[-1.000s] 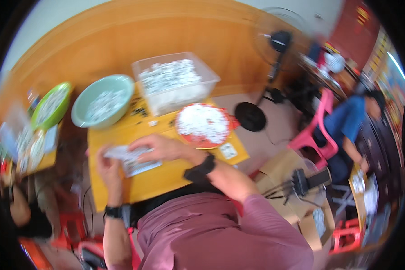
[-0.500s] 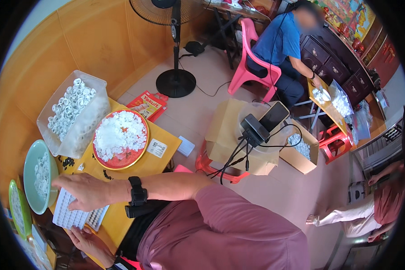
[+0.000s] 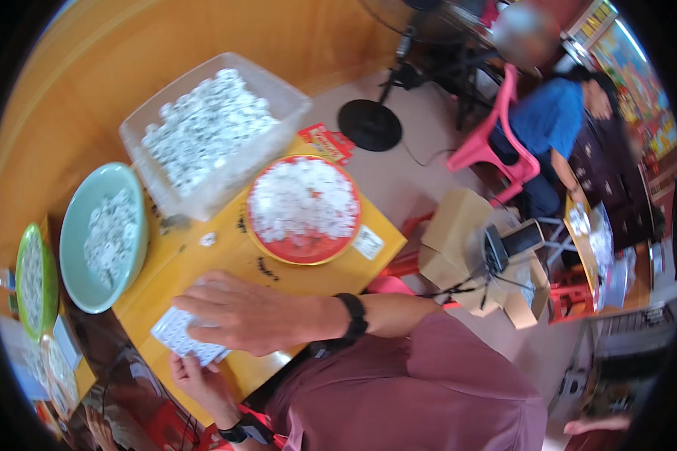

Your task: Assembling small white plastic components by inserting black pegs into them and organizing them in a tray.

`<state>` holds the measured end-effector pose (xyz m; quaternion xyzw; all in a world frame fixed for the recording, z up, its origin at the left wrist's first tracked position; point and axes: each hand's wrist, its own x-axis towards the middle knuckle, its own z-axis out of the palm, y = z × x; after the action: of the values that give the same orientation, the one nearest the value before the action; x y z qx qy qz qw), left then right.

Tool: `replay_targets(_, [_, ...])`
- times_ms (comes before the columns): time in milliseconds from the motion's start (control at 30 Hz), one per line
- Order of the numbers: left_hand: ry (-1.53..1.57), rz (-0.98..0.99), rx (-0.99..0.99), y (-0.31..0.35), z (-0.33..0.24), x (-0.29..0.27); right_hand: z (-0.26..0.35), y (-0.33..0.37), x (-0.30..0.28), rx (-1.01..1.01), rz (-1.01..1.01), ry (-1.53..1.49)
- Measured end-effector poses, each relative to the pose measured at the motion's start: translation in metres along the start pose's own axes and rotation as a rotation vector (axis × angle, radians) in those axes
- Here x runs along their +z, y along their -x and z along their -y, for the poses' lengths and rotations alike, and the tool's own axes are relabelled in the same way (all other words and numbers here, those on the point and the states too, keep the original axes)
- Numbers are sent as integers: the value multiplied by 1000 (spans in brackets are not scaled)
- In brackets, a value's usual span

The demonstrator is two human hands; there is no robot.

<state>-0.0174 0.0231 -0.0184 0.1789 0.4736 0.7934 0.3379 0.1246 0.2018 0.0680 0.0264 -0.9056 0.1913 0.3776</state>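
A white tray [image 3: 171, 331] with rows of small dimples lies near the front edge of the yellow table [image 3: 147, 301]. My left hand [image 3: 201, 385] grips its near edge, thumb on top. Over the tray my right hand [image 3: 252, 312] spreads flat, fingers stretched to the left and slightly blurred; the tray's middle is hidden beneath it. Beyond the hands stands a red plate [image 3: 301, 246] heaped with small white pieces. A single white piece [image 3: 207, 239] and small black bits [image 3: 265, 268] lie on the table between them.
A clear plastic bin [image 3: 289, 113] of white ring-shaped parts and a teal basin [image 3: 71, 259] of white parts stand at the table's far left. Beyond is a green basin [image 3: 51, 304]. Cardboard boxes [image 3: 459, 225] stand right; a person in blue [image 3: 541, 120] sits behind. Another person's hand [image 3: 98, 427] shows lower left.
My view has swung, moving the scene rightward. Both hands and the tray sit farther from the teal basin. The dark-dotted part seen beside the tray earlier no longer shows.
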Motion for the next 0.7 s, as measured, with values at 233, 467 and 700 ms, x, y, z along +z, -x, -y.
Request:
replay_targets(233, [21,-60,-9,6,-13,32,1,-15,-16,115,203,66])
replay_targets(467, [-74,-142,58,-8,-20,32,-43,7,-136,526,-53,356])
replay_targets(700, [-171,-350,170,-20,-21,45,-172,172,-245,1254,-674,389])
